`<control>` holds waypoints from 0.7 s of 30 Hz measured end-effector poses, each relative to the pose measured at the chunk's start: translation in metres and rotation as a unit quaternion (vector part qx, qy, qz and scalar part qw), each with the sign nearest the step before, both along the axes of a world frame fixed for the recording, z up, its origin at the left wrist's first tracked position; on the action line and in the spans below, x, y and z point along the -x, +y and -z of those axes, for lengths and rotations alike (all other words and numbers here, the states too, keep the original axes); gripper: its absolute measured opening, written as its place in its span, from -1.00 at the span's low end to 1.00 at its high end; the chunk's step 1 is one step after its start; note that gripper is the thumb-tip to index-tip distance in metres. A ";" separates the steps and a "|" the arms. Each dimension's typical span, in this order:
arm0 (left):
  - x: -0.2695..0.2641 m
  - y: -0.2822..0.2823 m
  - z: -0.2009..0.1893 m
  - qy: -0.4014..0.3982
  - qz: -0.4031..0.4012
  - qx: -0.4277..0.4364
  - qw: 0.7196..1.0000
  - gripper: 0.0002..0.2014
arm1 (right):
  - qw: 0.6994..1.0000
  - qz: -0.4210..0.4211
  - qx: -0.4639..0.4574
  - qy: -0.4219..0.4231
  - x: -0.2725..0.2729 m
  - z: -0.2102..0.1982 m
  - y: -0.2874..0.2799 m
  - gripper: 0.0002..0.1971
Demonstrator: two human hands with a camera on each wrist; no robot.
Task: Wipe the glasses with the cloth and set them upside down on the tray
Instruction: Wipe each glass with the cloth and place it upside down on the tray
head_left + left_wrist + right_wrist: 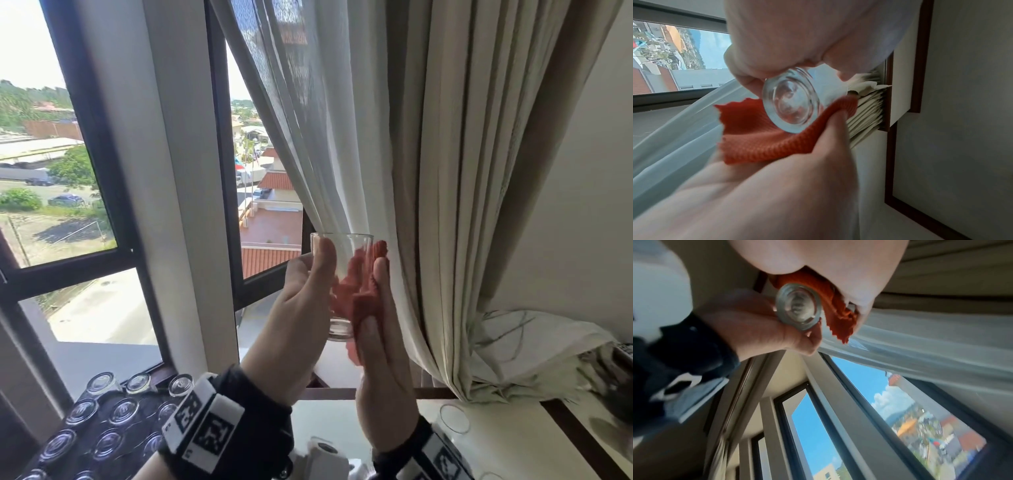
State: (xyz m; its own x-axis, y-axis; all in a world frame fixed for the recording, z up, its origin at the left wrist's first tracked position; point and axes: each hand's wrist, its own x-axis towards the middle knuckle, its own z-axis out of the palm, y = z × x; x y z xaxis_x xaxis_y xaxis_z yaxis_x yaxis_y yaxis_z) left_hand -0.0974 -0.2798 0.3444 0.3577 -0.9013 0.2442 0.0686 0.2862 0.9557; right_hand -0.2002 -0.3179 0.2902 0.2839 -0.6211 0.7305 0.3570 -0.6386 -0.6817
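I hold a clear glass upright in the air before the window. My left hand grips its left side, thumb near the rim. My right hand holds a red cloth against the glass's right side, thumb pinching the fabric. The left wrist view shows the glass base resting against the cloth. In the right wrist view the base sits between my left hand and the cloth. A dark tray at lower left carries several upside-down glasses.
Another empty glass stands upright on the white table to the right. Sheer and beige curtains hang just behind the hands. A dark-framed window fills the left, and a crumpled white fabric lies at right.
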 end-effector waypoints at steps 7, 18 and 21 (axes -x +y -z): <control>0.016 -0.003 0.007 -0.051 -0.029 0.003 0.998 -0.38 | 0.999 -0.029 0.016 -0.026 0.004 -0.045 -0.017 -0.47; 0.016 0.000 -0.003 -0.062 0.002 0.004 0.998 -0.46 | 0.995 -0.052 -0.088 0.013 0.010 -0.025 -0.023 -0.57; 0.020 -0.004 0.001 -0.050 -0.017 -0.017 0.998 -0.30 | 1.000 -0.020 0.014 -0.009 0.012 -0.044 -0.020 -0.49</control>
State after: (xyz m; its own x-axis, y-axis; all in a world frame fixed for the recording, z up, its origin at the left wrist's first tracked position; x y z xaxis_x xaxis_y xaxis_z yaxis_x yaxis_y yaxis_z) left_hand -0.1177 -0.2842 0.3437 0.3639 -0.8976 0.2486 -0.0361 0.2532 0.9668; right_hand -0.2123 -0.3376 0.3339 0.2950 -0.5891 0.7523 0.3948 -0.6418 -0.6574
